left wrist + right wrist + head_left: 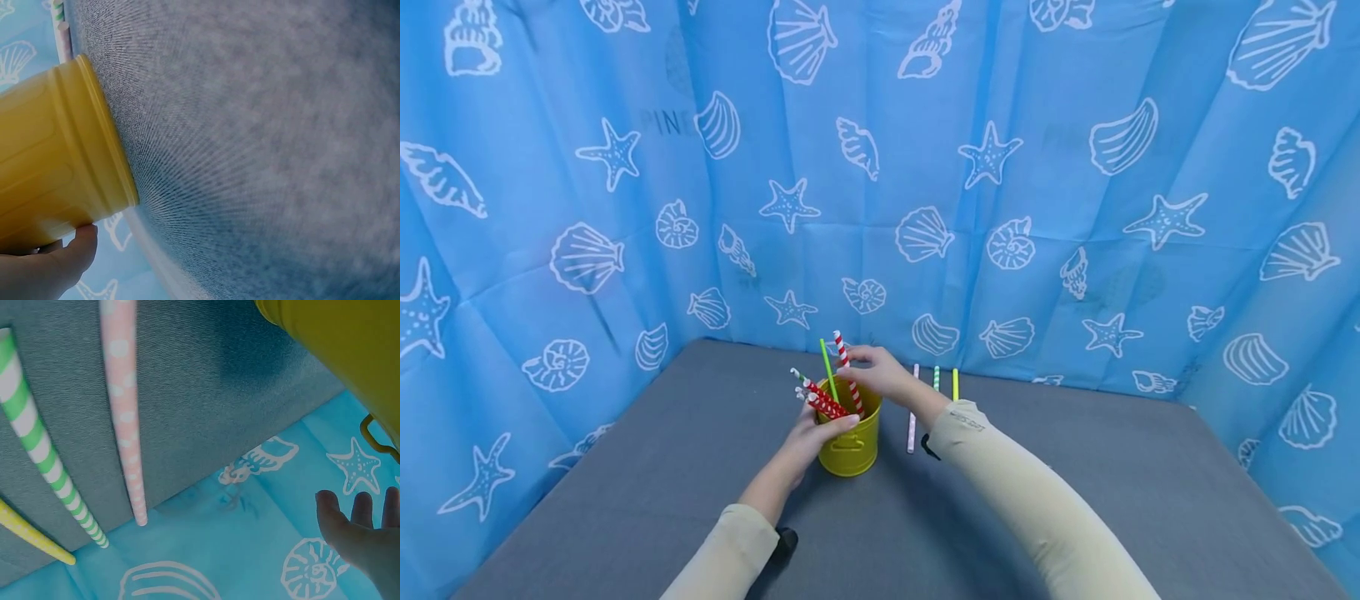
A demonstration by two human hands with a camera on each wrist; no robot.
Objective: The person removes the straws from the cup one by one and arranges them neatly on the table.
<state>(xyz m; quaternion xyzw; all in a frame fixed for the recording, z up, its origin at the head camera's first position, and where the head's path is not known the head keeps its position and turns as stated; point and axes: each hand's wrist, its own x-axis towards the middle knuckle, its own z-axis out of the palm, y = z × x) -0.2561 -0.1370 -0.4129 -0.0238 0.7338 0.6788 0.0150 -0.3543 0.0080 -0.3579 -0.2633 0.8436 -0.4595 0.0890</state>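
Currently, a red-and-white striped straw (pixel 855 397) is being pinched by the right hand (pixel 882 373), its lower part being enclosed by the yellow bucket (pixel 850 460), which is being gripped by the left hand (pixel 808 435). White-dotted red straws (pixel 827 406) are being contained there; three other straws (pixel 936 378) are being supported by the gray table (pixel 662 475) nearby.

Blue fabric curtain (pixel 880 167) hangs along 3 edges of the grey table (pixel 647 500): the far, left and right. Its folds run mostly vertical, with a faint horizontal crease across the middle. White-outlined starfish (pixel 990 157), scallop shells (pixel 924 234) and spiral shells (pixel 1011 243) cover it. Above the table's far left corner, dim lettering (pixel 662 123) starts "PIN". The tabletop looks woven up close; light is fairly even, with soft shadows near its middle.
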